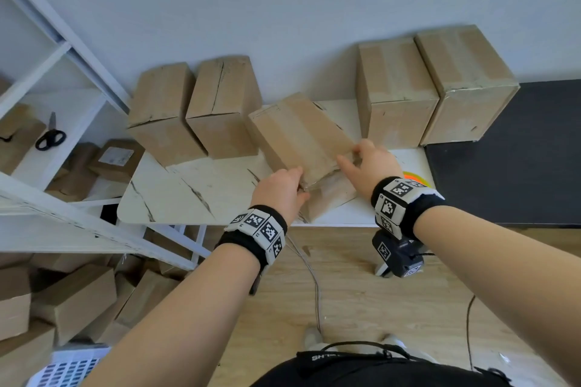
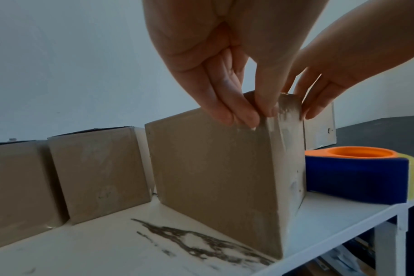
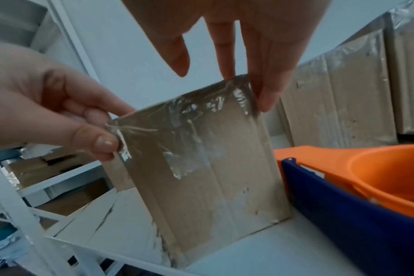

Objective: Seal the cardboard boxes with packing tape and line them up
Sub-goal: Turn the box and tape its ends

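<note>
On the far left a white shelving rack [image 1: 63,50] holds a pair of black-handled scissors [image 1: 50,135] and several small cartons, with more cartons heaped on the floor beneath it. Next comes the marble-patterned tabletop [image 1: 176,195], where two brown boxes [image 1: 163,110] [image 1: 223,104] stand side by side against the wall. Just beside them, towards the front edge, sits the box being handled [image 1: 298,135], turned at an angle to the others and tilted, its near face covered in shiny, wrinkled clear tape. The left hand [image 1: 279,192] grips its near left corner, the fingers [image 2: 227,112] and thumb pinching the taped edge. The right hand [image 1: 374,163] meets the near right corner: its fingers [image 3: 265,93] are nearly straight and lie against the box's right edge, while the thumb hangs free above the top. Just right of this box, close to the front edge, lies a tape dispenser [image 2: 357,179] with a blue body and an orange hub. Behind it, against the wall, two taller taped boxes [image 1: 396,91] [image 1: 465,82] stand touching each other, the right one on a dark surface [image 1: 515,154] that adjoins the tabletop.
</note>
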